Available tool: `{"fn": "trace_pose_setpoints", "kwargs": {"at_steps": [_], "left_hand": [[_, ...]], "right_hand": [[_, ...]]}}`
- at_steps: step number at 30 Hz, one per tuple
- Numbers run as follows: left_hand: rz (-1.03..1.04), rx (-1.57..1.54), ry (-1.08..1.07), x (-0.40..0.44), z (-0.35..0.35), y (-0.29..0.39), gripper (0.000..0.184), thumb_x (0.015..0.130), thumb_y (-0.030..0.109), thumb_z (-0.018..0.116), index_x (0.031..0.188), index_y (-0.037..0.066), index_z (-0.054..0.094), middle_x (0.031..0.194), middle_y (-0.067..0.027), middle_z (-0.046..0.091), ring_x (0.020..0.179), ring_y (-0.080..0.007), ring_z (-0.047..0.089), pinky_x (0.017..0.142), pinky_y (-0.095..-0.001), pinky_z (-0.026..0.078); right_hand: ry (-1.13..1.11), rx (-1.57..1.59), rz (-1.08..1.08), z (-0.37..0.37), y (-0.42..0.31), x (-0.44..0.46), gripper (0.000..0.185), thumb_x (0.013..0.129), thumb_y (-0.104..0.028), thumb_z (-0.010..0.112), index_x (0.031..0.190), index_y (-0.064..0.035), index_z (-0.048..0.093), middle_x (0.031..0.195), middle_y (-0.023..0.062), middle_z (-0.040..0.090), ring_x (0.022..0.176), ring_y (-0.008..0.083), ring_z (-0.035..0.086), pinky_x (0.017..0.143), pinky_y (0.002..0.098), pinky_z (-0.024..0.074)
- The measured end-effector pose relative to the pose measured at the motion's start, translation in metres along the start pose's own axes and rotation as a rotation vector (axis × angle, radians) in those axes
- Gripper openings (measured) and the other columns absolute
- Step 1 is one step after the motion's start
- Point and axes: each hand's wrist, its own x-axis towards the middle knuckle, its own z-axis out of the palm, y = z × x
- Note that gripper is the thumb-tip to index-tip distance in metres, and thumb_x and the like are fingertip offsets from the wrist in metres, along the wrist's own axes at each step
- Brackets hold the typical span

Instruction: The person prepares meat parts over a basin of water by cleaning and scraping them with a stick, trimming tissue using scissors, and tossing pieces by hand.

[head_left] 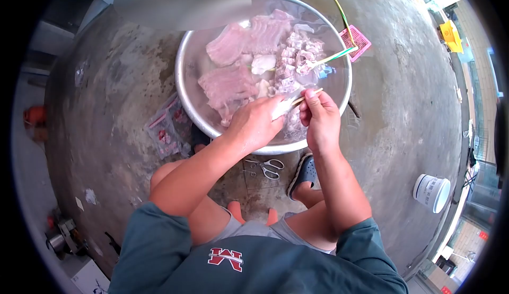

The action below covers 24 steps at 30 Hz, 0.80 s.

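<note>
- My left hand (258, 122) is closed around a pale piece (280, 109), above the near part of the basin; I cannot tell what the piece is made of.
- My right hand (321, 115) pinches thin sticks (319, 90) between thumb and fingers, just beside the left hand and also over the basin's near right part; the sticks lie up against the pale piece.
- The wide metal basin (181, 77) stands on the concrete floor (395, 106) in front of my knees.
- Inside the basin, a large slab of ribbed meat (254, 37) lies toward the far side, and a second slab (228, 85) lies nearer me on the left.
- Lumpy, pinkish-white meat pieces (295, 45) are heaped down the basin's right half.
- A yellow-and-green hose (339, 55) comes over the basin's right rim, its end among those pieces, close to a small blue thing (327, 71).
- Just outside the basin, a pink basket (361, 42) sits at the far right, a clear plastic bag (163, 135) at the near left, and scissors (270, 169) between the basin and me.
- A white bucket (426, 190) stands well apart from the basin, to its right.
</note>
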Motion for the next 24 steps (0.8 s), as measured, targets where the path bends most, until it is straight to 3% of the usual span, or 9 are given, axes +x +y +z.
{"fn": "trace_pose_setpoints", "kwargs": {"at_steps": [4,6,8,9,12,14,16,19,24], "left_hand": [[-0.211,-0.013,-0.27,0.0,-0.021,-0.012,0.036,0.084,0.012,0.064,0.119,0.005,0.062,0.095,-0.0174,0.068,0.086,-0.0302,0.067,0.077,-0.0385,0.05],[-0.233,-0.123,-0.181,-0.003,-0.023,-0.019,0.035,0.085,0.013,0.064,0.119,0.005,0.062,0.091,-0.0139,0.068,0.083,-0.0215,0.065,0.075,-0.0343,0.05],[-0.203,-0.219,-0.114,-0.002,-0.028,-0.024,0.038,0.086,0.013,0.067,0.122,0.005,0.062,0.089,-0.0086,0.067,0.081,-0.0105,0.06,0.076,-0.0281,0.049],[-0.18,-0.261,-0.089,0.0,-0.028,-0.026,0.038,0.085,0.012,0.067,0.122,0.004,0.061,0.09,-0.0089,0.067,0.082,-0.0109,0.06,0.077,-0.0282,0.049],[-0.143,-0.325,-0.03,0.005,-0.024,-0.032,0.04,0.085,0.011,0.068,0.124,0.003,0.06,0.092,-0.01,0.068,0.085,-0.012,0.061,0.079,-0.0283,0.049],[-0.153,-0.271,0.011,0.007,-0.025,-0.032,0.04,0.086,0.01,0.068,0.125,0.002,0.06,0.094,-0.011,0.068,0.087,-0.0129,0.062,0.08,-0.0285,0.049],[-0.14,-0.239,0.042,0.006,-0.031,-0.023,0.04,0.086,0.01,0.067,0.125,0.002,0.06,0.099,-0.0128,0.068,0.09,-0.0161,0.064,0.081,-0.0296,0.05],[-0.066,-0.168,0.111,0.004,-0.031,-0.022,0.04,0.085,0.01,0.066,0.124,0.003,0.06,0.105,-0.015,0.068,0.094,-0.022,0.066,0.083,-0.0315,0.05],[0.049,-0.076,0.183,0.002,-0.028,-0.023,0.039,0.083,0.008,0.066,0.122,0.003,0.061,0.105,-0.0154,0.065,0.095,-0.0315,0.064,0.081,-0.0366,0.05]], "right_hand": [[0.295,0.205,-0.186,-0.049,-0.047,0.034,0.016,0.096,-0.018,0.06,0.084,-0.0068,0.06,0.063,-0.0034,0.049,0.052,0.0067,0.043,0.046,0.0214,0.0334],[0.365,0.292,-0.325,-0.076,-0.069,0.045,0.013,0.098,-0.018,0.056,0.094,-0.0061,0.057,0.064,-0.0031,0.045,0.054,0.0075,0.042,0.049,0.0219,0.0337],[0.319,0.22,-0.437,-0.073,-0.069,0.041,0.016,0.101,-0.021,0.052,0.094,-0.0067,0.056,0.07,0.0012,0.055,0.058,0.0106,0.051,0.053,0.0229,0.0422],[0.348,0.167,-0.458,-0.05,-0.07,0.032,0.018,0.102,-0.022,0.051,0.094,-0.0068,0.056,0.074,0.0031,0.059,0.061,0.0118,0.055,0.055,0.0237,0.0452],[-0.032,-0.147,-0.427,-0.028,-0.05,0.016,0.023,0.103,-0.028,0.05,0.096,-0.0066,0.057,0.07,0.0045,0.061,0.06,0.0121,0.058,0.055,0.0264,0.0482],[-0.161,-0.41,-0.229,-0.013,-0.035,0.003,0.028,0.102,-0.031,0.052,0.093,-0.0063,0.062,0.06,-0.001,0.053,0.052,0.0077,0.049,0.048,0.0216,0.0373],[-0.232,-0.402,-0.065,-0.001,-0.019,-0.005,0.028,0.101,-0.03,0.054,0.097,-0.0051,0.064,0.061,-0.0061,0.046,0.052,0.0034,0.038,0.047,0.0209,0.0288],[-0.315,-0.397,0.034,0.006,-0.012,-0.012,0.025,0.102,-0.024,0.052,0.104,-0.0035,0.065,0.063,-0.008,0.042,0.055,0.0028,0.035,0.049,0.0202,0.0276],[-0.356,-0.535,0.089,0.008,-0.011,-0.013,0.025,0.1,-0.022,0.054,0.106,-0.0028,0.068,0.068,-0.0051,0.048,0.063,0.0055,0.042,0.057,0.0236,0.0356]]}}
